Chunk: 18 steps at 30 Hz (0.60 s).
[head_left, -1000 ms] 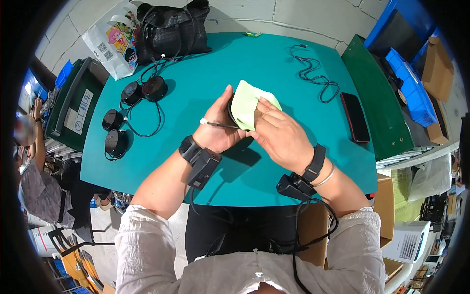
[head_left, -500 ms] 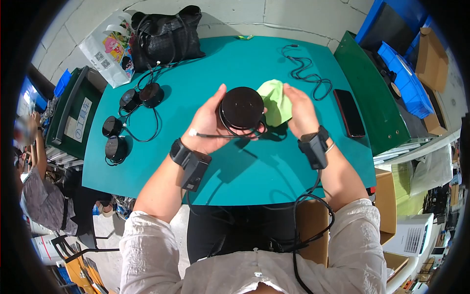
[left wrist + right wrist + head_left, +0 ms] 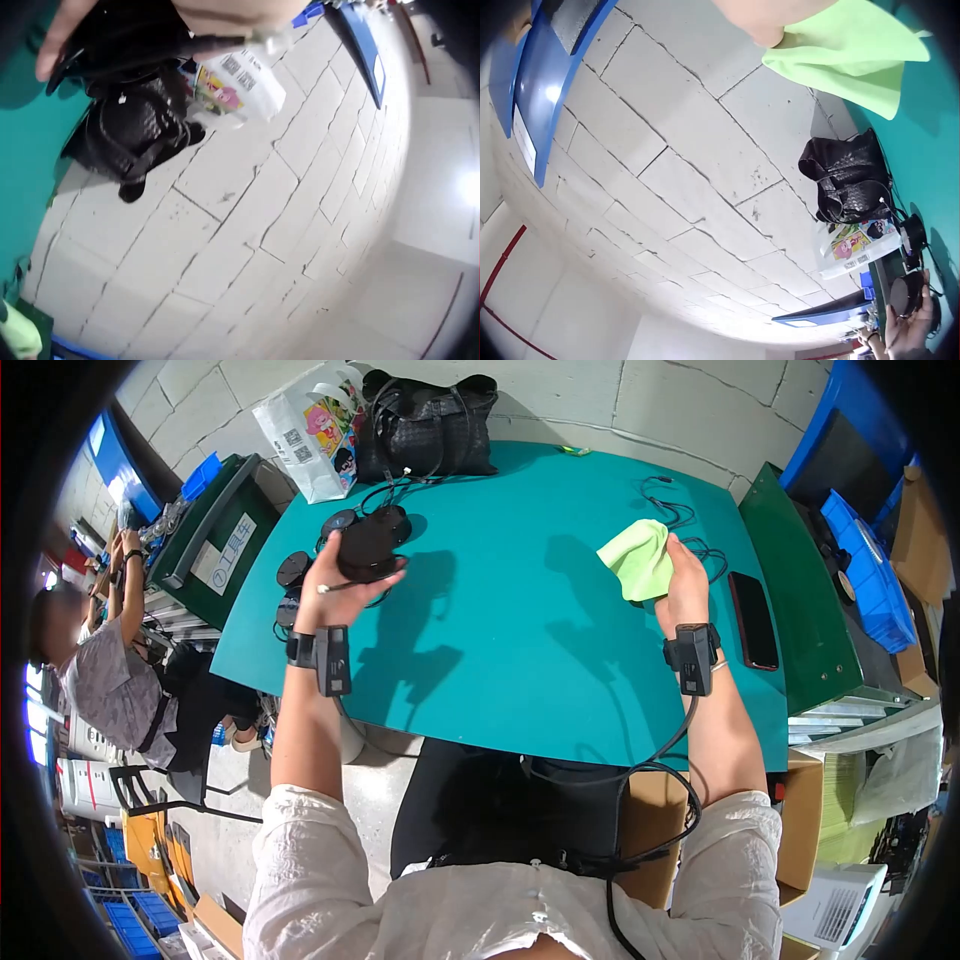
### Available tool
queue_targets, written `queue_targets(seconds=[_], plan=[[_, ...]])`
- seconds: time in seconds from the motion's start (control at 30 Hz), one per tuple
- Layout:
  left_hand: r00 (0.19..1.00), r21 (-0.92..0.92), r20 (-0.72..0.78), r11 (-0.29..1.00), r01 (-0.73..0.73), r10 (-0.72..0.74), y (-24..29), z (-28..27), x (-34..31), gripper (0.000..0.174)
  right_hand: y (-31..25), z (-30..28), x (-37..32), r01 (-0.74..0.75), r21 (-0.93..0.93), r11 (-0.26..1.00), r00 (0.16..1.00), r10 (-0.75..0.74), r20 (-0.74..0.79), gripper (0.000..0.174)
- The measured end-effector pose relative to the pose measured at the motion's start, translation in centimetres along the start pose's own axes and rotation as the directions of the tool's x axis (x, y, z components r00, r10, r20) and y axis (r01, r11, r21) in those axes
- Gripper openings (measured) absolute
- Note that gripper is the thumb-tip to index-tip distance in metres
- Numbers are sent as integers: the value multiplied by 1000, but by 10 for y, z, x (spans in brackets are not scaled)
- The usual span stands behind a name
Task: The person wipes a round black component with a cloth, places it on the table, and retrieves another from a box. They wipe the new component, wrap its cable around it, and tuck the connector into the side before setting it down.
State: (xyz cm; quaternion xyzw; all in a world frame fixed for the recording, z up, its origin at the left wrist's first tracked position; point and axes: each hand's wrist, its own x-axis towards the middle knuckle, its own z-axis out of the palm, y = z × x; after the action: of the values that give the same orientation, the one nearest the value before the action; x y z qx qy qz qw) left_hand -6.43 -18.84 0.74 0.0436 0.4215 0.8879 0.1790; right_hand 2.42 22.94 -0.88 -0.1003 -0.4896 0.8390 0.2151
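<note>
My left hand (image 3: 335, 595) holds a glossy black puck-shaped device (image 3: 368, 548), thumb on its near left side and fingers under it. A cable with a white plug (image 3: 324, 589) trails from it across the palm. In the head view the device overlaps a group of similar black round devices (image 3: 294, 569) with cables on the table's left side. Over the right side, my right hand (image 3: 686, 588) grips a light green cloth (image 3: 640, 562), which hangs to the left of the fingers. The right wrist view shows the cloth (image 3: 847, 56) pinched at its edge.
A black handbag (image 3: 425, 430) and a white printed bag (image 3: 312, 445) stand at the back left of the green table (image 3: 500, 660). On the right lie a phone (image 3: 752, 622) and a coiled cable (image 3: 672, 510). A blue bin (image 3: 868, 575) is beyond. Another person (image 3: 120, 670) is at far left.
The cloth has come off the black device. My left hand has carried the device left toward the other round devices, while my right hand has moved right with the cloth.
</note>
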Motion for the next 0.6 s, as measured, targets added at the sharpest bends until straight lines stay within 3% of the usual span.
queue_targets(seconds=[0.1,0.2,0.23,0.5,0.57,0.6], plan=[[976,11,-218,1000,29,-26,18,-39,1,52,3,5,-4,0,-5,1000,1000,0,30,32],[960,87,-278,996,10,15,15,-45,2,53,6,6,-5,8,-23,1000,999,-7,52,32],[983,81,-181,997,11,4,17,-46,1,51,6,7,-5,4,-38,999,999,-2,54,31],[974,256,-151,945,202,-167,27,-64,26,57,6,2,-2,31,-77,997,998,-27,56,30],[950,453,-306,869,201,-61,30,-43,19,55,4,2,-3,17,-76,997,997,-12,75,31],[950,454,-307,867,204,-63,33,-40,18,55,4,1,-4,15,-75,997,997,-10,72,31]])
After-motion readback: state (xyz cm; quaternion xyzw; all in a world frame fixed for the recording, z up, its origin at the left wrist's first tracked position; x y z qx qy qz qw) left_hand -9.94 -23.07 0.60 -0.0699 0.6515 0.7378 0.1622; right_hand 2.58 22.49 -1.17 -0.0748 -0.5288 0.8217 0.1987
